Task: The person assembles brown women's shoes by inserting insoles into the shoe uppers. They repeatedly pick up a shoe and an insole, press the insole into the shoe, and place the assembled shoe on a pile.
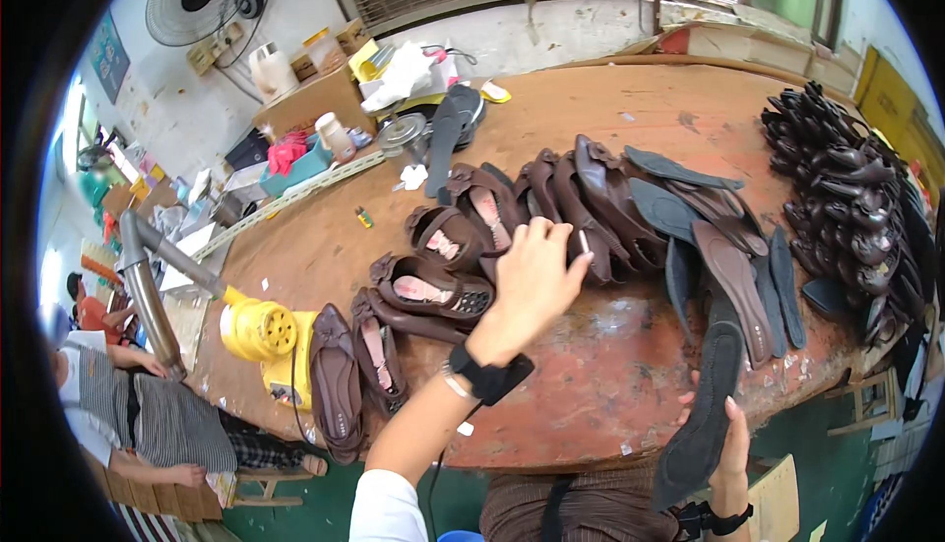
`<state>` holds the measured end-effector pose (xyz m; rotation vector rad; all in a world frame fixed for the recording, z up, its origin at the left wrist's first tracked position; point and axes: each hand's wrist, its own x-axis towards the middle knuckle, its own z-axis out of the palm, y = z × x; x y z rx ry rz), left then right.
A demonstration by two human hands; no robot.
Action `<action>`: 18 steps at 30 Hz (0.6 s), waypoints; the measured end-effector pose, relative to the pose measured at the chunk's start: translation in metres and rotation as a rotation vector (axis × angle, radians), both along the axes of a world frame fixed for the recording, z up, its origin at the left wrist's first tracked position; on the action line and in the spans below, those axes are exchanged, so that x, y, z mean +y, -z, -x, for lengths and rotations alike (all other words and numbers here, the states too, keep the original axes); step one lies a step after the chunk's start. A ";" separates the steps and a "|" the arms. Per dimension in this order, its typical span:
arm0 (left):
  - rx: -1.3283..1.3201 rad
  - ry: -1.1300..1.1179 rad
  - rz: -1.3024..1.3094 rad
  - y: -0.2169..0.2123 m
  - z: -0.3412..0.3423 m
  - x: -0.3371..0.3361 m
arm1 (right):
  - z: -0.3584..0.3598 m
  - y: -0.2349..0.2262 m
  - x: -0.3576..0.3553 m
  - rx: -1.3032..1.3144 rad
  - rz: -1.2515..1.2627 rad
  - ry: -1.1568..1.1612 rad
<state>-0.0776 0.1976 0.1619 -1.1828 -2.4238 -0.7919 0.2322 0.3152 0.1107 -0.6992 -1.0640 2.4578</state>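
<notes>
My right hand grips a long black shoe sole, upright and slightly tilted at the table's front edge; fingers show at both its sides. Over the row of dark brown shoes, my left hand reaches out, thumb apart from the bent fingers, with nothing visible held. Its fingertips are close to a brown shoe in the middle of the row; whether they touch it I cannot tell. Left of this hand lie brown strap shoes with pinkish insides. A brown insole and dark soles lie to the right.
A yellow machine with a metal pipe stands at the table's left. Dark shoes are heaped at the far right. Boxes, jars and a teal tray line the back left. A seated person is beyond the left edge.
</notes>
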 end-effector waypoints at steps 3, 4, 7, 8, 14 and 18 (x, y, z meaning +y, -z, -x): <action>0.018 -0.049 0.057 0.028 -0.009 0.042 | -0.007 0.007 -0.001 -0.058 -0.114 -0.039; -0.016 -0.078 0.061 0.034 -0.012 0.051 | -0.009 0.007 -0.003 -0.063 -0.162 -0.028; -0.179 -0.216 0.006 0.047 -0.015 0.069 | -0.015 0.004 0.000 -0.125 -0.221 -0.094; -0.252 -0.232 -0.020 0.047 -0.013 0.068 | -0.014 0.004 -0.001 -0.135 -0.222 -0.070; -0.251 -0.187 -0.055 0.082 0.015 0.025 | -0.011 0.020 -0.003 -0.095 -0.152 -0.132; -0.797 -0.020 -0.394 0.053 -0.005 -0.014 | -0.010 0.008 0.008 -0.092 -0.215 -0.129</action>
